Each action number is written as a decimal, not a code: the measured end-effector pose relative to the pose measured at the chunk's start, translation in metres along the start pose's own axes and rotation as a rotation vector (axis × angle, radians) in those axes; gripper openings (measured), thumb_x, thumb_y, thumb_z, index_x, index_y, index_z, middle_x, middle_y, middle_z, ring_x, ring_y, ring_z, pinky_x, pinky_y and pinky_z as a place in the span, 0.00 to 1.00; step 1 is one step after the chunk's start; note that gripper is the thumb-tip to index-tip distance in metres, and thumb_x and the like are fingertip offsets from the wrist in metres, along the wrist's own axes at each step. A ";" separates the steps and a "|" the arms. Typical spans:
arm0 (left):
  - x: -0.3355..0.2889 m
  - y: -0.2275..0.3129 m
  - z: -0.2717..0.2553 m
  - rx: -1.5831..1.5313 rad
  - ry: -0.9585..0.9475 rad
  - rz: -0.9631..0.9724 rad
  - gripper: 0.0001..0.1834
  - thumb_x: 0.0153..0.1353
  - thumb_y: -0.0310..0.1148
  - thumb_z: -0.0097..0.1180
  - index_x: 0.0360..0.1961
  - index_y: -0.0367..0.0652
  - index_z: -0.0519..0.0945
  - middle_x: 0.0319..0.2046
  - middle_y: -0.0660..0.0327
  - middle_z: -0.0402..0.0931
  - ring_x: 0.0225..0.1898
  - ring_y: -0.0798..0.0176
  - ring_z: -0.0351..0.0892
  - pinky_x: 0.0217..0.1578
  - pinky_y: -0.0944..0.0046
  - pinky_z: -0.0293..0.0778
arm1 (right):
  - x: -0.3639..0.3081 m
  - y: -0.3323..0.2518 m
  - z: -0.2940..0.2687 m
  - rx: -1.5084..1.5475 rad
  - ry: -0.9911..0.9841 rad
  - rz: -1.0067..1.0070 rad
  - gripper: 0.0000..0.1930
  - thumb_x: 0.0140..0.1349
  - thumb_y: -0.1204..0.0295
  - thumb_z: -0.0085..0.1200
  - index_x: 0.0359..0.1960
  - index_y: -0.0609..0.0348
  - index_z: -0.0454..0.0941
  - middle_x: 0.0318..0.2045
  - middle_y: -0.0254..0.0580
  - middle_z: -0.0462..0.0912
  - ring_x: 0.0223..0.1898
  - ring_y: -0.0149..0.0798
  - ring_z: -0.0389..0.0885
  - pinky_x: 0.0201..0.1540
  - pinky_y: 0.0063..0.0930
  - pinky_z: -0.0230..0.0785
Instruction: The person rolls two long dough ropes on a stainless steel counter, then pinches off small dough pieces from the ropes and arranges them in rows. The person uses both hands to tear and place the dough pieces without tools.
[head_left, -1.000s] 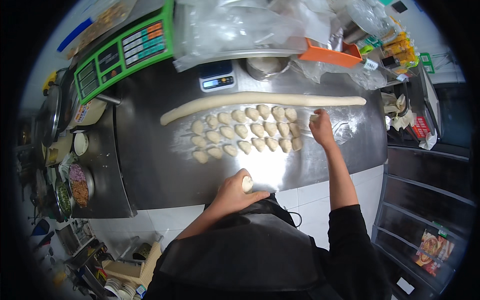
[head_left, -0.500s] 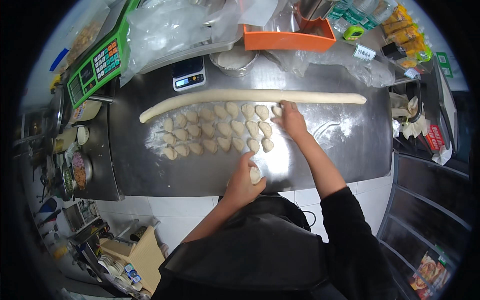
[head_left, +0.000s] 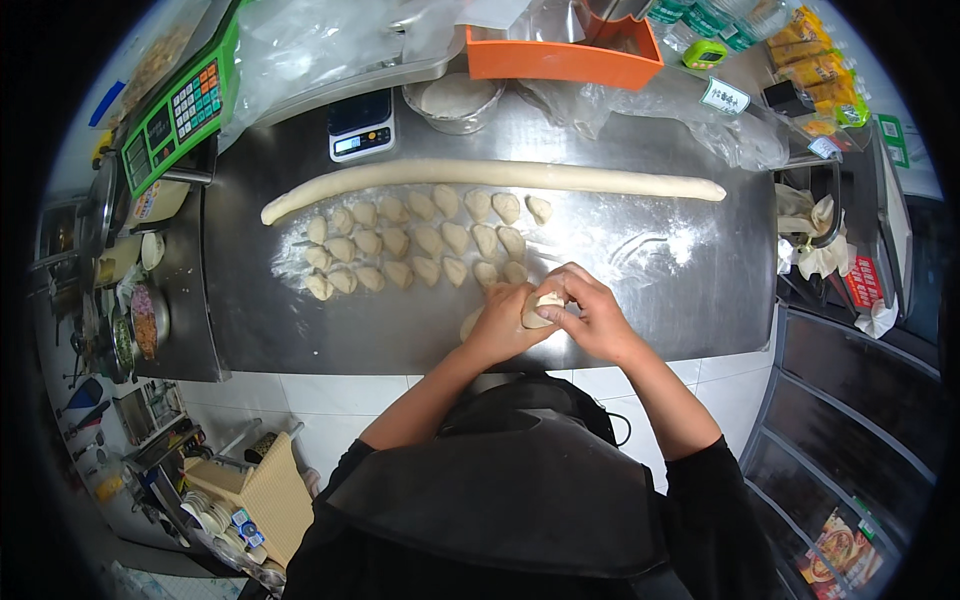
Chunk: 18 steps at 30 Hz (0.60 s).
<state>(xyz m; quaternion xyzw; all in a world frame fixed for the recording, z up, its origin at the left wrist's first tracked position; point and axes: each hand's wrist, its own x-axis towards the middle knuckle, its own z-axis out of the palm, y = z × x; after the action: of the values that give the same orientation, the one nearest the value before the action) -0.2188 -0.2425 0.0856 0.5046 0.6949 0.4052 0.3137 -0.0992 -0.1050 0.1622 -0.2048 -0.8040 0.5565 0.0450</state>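
Observation:
Close to the table's front edge, my left hand [head_left: 502, 325] is wrapped round a lump of pale dough [head_left: 541, 311], part of which bulges out below the palm. My right hand [head_left: 597, 320] pinches the dough's exposed end with thumb and fingers, so both hands meet on it. Just beyond them, small dough pieces [head_left: 397, 242] lie in three rows on the floured steel. The last piece of the far row [head_left: 539, 208] sits at its right end. My hands hide part of the near row's right end. Behind the rows stretches a long dough rope [head_left: 480, 176].
A small digital scale [head_left: 362, 128] and a bowl of flour [head_left: 455, 103] stand behind the rope. Farther back are an orange bin [head_left: 563, 60] and clear plastic bags [head_left: 345, 50]. A green-framed scale [head_left: 183, 115] and bowls of chopped food [head_left: 146, 322] are at the left.
My right hand has left a dough piece at the far row's end and come back to the dough in my left hand. The whole view has shifted slightly.

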 end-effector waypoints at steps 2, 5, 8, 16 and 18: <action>0.002 0.000 0.008 -0.091 -0.041 0.007 0.30 0.52 0.41 0.72 0.52 0.35 0.76 0.40 0.48 0.82 0.45 0.43 0.84 0.48 0.50 0.77 | -0.003 -0.001 -0.004 -0.042 0.059 -0.069 0.13 0.63 0.70 0.65 0.46 0.59 0.78 0.42 0.44 0.77 0.41 0.46 0.79 0.46 0.35 0.73; 0.003 0.008 0.015 -0.254 -0.015 -0.089 0.22 0.55 0.40 0.69 0.46 0.38 0.78 0.37 0.50 0.83 0.41 0.42 0.84 0.41 0.52 0.78 | -0.007 -0.006 0.002 -0.293 0.112 -0.115 0.16 0.62 0.62 0.66 0.44 0.58 0.78 0.41 0.46 0.76 0.39 0.51 0.82 0.41 0.41 0.76; 0.006 0.017 0.015 -0.225 -0.035 -0.124 0.21 0.57 0.39 0.65 0.49 0.39 0.77 0.38 0.47 0.83 0.41 0.40 0.84 0.40 0.52 0.78 | -0.007 -0.009 0.016 -0.553 0.138 -0.099 0.18 0.62 0.57 0.66 0.40 0.58 0.77 0.38 0.45 0.75 0.33 0.53 0.82 0.33 0.45 0.77; -0.002 0.025 0.019 -0.240 -0.029 -0.060 0.15 0.57 0.36 0.63 0.41 0.38 0.80 0.32 0.44 0.82 0.36 0.38 0.83 0.37 0.46 0.77 | -0.011 0.007 0.036 -0.445 0.444 -0.087 0.09 0.61 0.68 0.62 0.31 0.60 0.77 0.28 0.49 0.78 0.25 0.55 0.82 0.25 0.44 0.76; -0.002 0.027 0.015 -0.218 -0.051 0.008 0.12 0.54 0.34 0.64 0.35 0.37 0.80 0.28 0.45 0.82 0.34 0.38 0.83 0.36 0.46 0.77 | -0.008 0.019 0.037 -0.375 0.483 -0.073 0.06 0.60 0.72 0.59 0.30 0.61 0.77 0.27 0.52 0.79 0.25 0.58 0.81 0.26 0.45 0.77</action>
<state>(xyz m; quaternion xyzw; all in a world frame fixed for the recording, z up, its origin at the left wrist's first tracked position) -0.1936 -0.2362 0.1028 0.4803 0.6366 0.4667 0.3825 -0.0980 -0.1346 0.1326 -0.3071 -0.8655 0.3316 0.2162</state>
